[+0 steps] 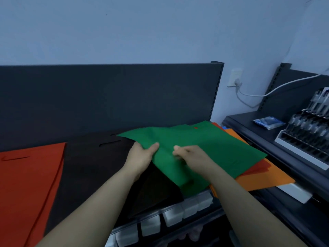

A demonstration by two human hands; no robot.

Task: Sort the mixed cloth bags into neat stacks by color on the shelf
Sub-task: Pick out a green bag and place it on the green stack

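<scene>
Far to the left of the green bag [204,150], a stack of red bags [30,184] lies flat on the shelf [249,202]. They are smooth matte cloth with a thin slot handle cut near the back edge. Between that stack and the green bag is a stack of black bags [92,166] of the same flat, rectangular cut with the same slot handles. The green bag's left corner overlaps it.

The left hand [140,155] pinches the green bag's left edge, thumb on top and fingers tucked beneath the cloth. The green bag is a thin, felt-like sheet, slightly creased, lifted at its near left side and resting on a mixed pile [267,180] at its right. Through a small hole near its far edge a red spot shows. The right hand [188,155], just right of the left one, has its fingers curled and nipping a fold in the middle of the green bag; it is somewhat blurred.

The mixed pile holds orange and red sheets that fan out past the green bag's right and near edges. Behind the green bag stands a dark back panel [106,97]. Below it, clear plastic label holders [172,214] line the shelf front. To its right, on a second dark shelf, lie a blue packet [268,122] and a slotted rack [306,136] filled with small packaged items. Above them a white cable [277,89] runs from a wall socket [235,77].
</scene>
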